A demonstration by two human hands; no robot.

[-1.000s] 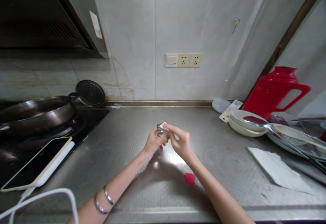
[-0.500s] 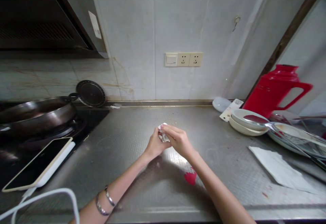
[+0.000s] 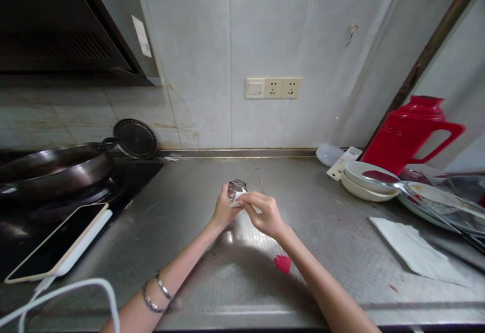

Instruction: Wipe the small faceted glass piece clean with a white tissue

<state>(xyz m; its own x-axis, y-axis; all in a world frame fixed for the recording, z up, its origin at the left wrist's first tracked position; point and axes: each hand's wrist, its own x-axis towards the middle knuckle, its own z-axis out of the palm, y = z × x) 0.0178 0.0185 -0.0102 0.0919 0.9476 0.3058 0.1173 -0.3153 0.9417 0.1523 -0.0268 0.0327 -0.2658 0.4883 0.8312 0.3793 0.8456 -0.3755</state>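
Over the middle of the steel counter (image 3: 197,272), my left hand (image 3: 223,210) is closed around a small, shiny, faceted glass-like object (image 3: 237,186). Its exact kind is too small to make out. My right hand (image 3: 267,216) pinches a piece of white tissue (image 3: 238,199) with thumb and fingertips, against the near side of that object. The fingers partly hide both things. Below the right wrist, a small red scalloped piece (image 3: 282,264) lies on the counter.
At left, a pan (image 3: 56,171) sits on the black stove, with a phone (image 3: 56,244) on its edge and a white cable (image 3: 83,283) in front. Stacked bowls (image 3: 369,191), a red thermos jug (image 3: 405,136) and a folded white paper towel (image 3: 413,249) are at right.
My right hand has shifted slightly down off the top of the glass-like object, so more of it shows. My left hand has moved a little left with it.
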